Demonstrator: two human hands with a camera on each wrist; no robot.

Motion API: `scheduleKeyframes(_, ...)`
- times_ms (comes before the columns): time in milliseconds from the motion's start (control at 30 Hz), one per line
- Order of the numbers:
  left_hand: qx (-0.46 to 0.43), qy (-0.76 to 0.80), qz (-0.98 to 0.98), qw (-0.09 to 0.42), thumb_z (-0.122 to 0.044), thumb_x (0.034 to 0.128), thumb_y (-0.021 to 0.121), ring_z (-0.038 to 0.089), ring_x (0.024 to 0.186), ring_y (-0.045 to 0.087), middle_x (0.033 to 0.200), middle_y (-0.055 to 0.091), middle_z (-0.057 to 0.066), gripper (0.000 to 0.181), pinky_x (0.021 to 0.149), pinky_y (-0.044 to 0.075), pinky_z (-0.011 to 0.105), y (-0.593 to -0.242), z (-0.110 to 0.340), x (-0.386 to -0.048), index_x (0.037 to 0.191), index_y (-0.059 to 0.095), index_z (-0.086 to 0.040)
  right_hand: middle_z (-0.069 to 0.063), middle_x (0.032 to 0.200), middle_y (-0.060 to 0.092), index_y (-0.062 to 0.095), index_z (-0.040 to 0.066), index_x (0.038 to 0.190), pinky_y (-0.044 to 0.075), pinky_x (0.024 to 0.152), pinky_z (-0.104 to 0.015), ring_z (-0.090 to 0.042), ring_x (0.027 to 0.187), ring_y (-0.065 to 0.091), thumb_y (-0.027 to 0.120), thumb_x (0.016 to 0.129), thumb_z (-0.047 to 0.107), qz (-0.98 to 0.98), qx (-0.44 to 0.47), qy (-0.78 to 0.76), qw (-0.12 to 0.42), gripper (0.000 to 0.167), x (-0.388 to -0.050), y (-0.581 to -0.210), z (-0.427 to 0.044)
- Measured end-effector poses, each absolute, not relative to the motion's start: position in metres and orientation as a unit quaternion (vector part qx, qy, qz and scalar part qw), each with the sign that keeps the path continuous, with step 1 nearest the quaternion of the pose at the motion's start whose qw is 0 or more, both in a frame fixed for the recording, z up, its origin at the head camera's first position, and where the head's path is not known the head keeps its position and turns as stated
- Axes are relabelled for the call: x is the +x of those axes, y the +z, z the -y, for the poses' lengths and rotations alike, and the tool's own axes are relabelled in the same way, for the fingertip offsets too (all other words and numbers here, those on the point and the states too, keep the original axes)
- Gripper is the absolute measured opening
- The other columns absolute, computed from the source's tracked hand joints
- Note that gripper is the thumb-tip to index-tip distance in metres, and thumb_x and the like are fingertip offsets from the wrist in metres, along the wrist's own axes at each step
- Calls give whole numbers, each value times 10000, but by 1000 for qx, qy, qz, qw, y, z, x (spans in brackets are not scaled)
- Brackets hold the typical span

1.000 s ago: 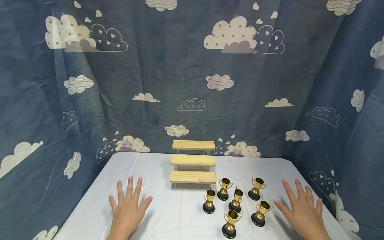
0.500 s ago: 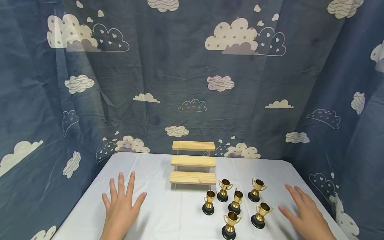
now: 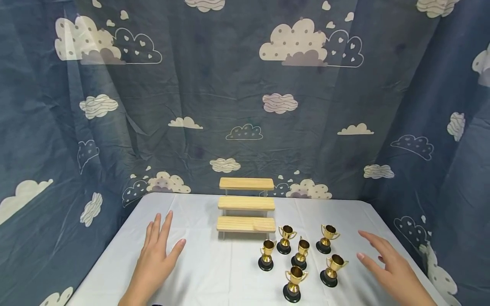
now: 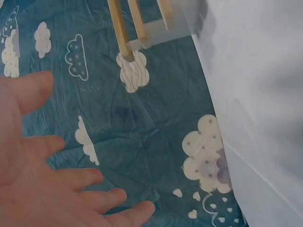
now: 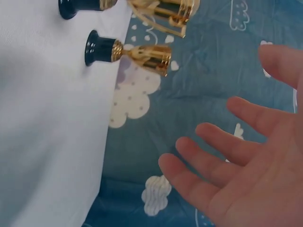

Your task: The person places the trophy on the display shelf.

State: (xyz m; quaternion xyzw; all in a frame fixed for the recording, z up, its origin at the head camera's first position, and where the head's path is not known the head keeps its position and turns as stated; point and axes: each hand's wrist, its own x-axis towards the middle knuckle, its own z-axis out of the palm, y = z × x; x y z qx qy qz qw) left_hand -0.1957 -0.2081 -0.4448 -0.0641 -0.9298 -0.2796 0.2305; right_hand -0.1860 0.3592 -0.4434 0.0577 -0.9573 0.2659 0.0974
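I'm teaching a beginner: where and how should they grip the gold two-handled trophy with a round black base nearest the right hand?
Probably pinch the gold trophy by its narrow stem, right hand coming from the right: it stands upright, its handles jut higher, and the other trophies stand left or behind.

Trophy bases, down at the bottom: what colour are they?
Black. The head view shows all six bases best, each under a gold cup.

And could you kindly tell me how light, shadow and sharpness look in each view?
Head: fairly crisp, with a faint shadow beside the left hand and a pale streak on the backdrop, upper left; left wrist: softer, with blurred grey shadows on the cloth; right wrist: also soft, with bright glints on the gold cups.
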Motion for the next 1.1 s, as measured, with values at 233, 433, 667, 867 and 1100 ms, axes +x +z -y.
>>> scheduleKeyframes(233,-76,-296,925,228,-334,996,638,474,1483,156,1649,159,205,760,1018,310,785,-430,200,-209,1619,210,-260,-169,1443,478,451,159,1494,526,874,-650,-434,1217,510,643,977,461,951,73,278,117,629,-184,-439,-344)
scheduleKeyframes(433,-81,-318,922,203,-280,985,649,451,1487,177,1644,182,200,760,1083,274,745,-423,188,-228,1616,225,-247,-140,1414,519,504,168,1456,561,850,-603,-413,1191,554,692,960,399,943,84,297,127,578,-181,-441,-336)
scheduleKeyframes(667,-77,-382,901,191,-266,1002,620,417,1461,286,1610,296,177,684,1111,310,680,-420,175,-251,1596,289,-189,-125,1361,575,549,174,1422,586,824,-557,-379,1156,589,719,933,425,939,87,309,125,575,-180,-445,-325)
scheduleKeyframes(867,-28,-492,859,137,-288,1027,595,400,1385,425,1529,436,187,580,1067,431,598,-422,165,-273,1551,383,-157,-100,1337,602,573,195,1403,598,814,-516,-343,1128,617,745,912,425,936,82,318,127,569,-182,-448,-318)
scheduleKeyframes(1100,49,-641,763,73,-363,1042,553,350,1292,540,1423,548,175,504,1042,484,523,-436,154,-294,1470,494,-104,-71,1268,655,621,189,1355,615,774,-408,-283,1061,646,794,866,424,937,61,320,129,569,-184,-453,-312)
